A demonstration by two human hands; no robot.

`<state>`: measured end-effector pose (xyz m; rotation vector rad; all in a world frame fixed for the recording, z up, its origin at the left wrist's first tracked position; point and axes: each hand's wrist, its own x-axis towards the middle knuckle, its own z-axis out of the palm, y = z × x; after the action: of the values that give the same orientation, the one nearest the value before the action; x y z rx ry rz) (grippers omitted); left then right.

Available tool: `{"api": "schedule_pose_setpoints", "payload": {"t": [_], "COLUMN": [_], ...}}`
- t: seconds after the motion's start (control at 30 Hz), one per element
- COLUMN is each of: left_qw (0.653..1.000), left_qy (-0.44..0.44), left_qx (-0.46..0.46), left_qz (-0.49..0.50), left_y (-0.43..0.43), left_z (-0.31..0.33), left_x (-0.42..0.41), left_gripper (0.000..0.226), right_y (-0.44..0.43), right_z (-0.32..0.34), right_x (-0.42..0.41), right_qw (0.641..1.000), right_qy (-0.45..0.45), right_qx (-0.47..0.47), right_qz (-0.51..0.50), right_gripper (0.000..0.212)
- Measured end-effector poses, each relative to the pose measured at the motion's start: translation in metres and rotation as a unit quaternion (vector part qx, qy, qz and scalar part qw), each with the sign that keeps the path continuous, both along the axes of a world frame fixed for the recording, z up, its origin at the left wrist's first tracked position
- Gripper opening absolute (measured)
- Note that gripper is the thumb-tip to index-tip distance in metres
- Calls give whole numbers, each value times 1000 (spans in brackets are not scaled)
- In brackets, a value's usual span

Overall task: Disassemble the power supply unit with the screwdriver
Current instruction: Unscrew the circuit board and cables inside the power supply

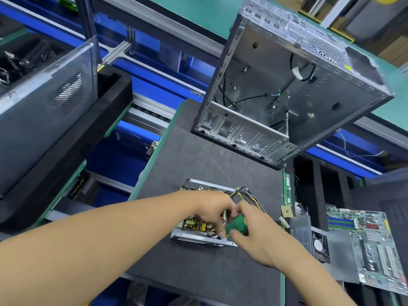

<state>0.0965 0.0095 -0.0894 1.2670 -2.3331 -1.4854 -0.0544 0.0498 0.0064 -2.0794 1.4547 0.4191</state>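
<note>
Head view of the bench. The PSU (195,226) lies flat on a dark mat (198,155), near its front edge, with its cover off, so that we see the yellow coils and the board inside the metal tray. Its mesh end wall faces away from us. A bundle of coloured wires (244,192) leaves its far right corner and loops toward the right.

Both hands meet over the right half of the PSU. The right hand (256,230) grips the green handle of the screwdriver (238,224), with the thumb below and the fingers wrapped over the top. The left hand (209,209) reaches in from the left, and its curled fingers close on the left end of the same handle, one fingertip lying at the tray's near rim. We cannot see the shaft or the tip, since the hands cover them, and we cannot tell which screw the tool meets.

Beyond the PSU, at the far side of the mat, lies an open, stripped case (284,85), with a few black cables loose inside it. Right of the mat, a green RAM stick (287,188) lies along the edge. Further right lies a motherboard (371,239), with a fan (319,245) between it and the hands. On the left, well apart from the PSU, a second case (44,111) stands beside a black foam tray (110,111)
</note>
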Motion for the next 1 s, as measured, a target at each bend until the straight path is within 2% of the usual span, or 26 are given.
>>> {"api": "schedule_pose_setpoints", "payload": {"t": [0.13, 0.3, 0.43, 0.53, 0.63, 0.73, 0.8, 1.0], "left_qw": [1000, 999, 1000, 999, 1000, 1000, 999, 1000], "left_qy": [8, 12, 14, 14, 18, 18, 21, 22], "left_qx": [8, 40, 0, -7, -1, 17, 25, 8], "left_qz": [16, 0, 13, 33, 21, 10, 11, 19], "left_y": [7, 7, 8, 11, 14, 12, 10, 8], "left_z": [-3, -1, -3, -6, -5, -2, -1, -5], "left_x": [-7, 1, 2, -2, -5, 0, 6, 6], "left_gripper": [39, 30, 32, 35, 40, 42, 35, 25], "right_y": [3, 2, -2, 1, 3, 4, 2, 2], "right_z": [-1, -4, -1, -2, -4, -6, -5, -7], "right_x": [3, 2, 1, 1, 3, 0, -2, 0], "right_qw": [997, 998, 1000, 999, 997, 997, 999, 999], "right_qy": [32, 20, 9, -12, 17, 11, -8, -30], "right_qx": [-38, -46, 2, -19, -54, -67, -50, -12], "right_qz": [-50, -23, -12, -39, -54, -29, -13, -14], "right_gripper": [35, 13, 19, 23, 28, 17, 11, 27]}}
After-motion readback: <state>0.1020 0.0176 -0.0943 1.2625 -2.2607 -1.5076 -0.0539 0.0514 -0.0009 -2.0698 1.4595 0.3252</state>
